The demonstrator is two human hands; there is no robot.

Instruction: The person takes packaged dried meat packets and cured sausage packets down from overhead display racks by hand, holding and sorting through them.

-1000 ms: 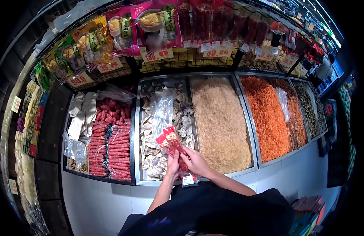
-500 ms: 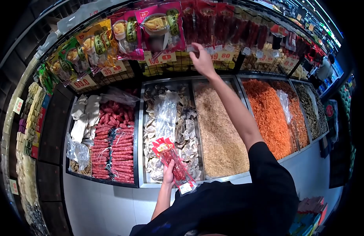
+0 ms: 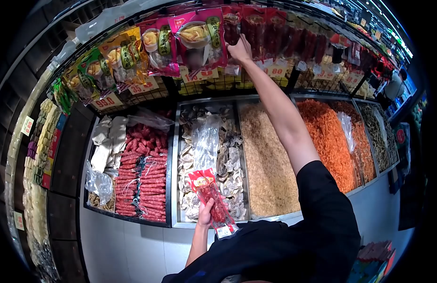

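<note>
My left hand (image 3: 205,213) is wrapped round a clear packet of dark red cured sausages (image 3: 213,194) with a red printed top and a white label at its lower end. It is held tilted over the metal bin of dried grey-white pieces. My right hand (image 3: 240,49) is stretched up to the hanging rack, its fingers closed at the lower part of a hanging sausage packet (image 3: 231,24). The fingertips are partly hidden against that packet. Just left of this hand hangs a pink bag (image 3: 197,40) with a bowl picture.
Below the rack, bins hold loose red sausages (image 3: 153,181), tan dried shreds (image 3: 268,165) and orange dried shreds (image 3: 324,141). Price signs (image 3: 106,101) hang on the wire grid. Another person (image 3: 396,86) stands far right. Stacked packs (image 3: 40,137) line the left shelf.
My right hand has moved up from below the rack to a hanging sausage packet, and its fingers have closed there. My left hand still holds its packet. The view has shifted slightly.
</note>
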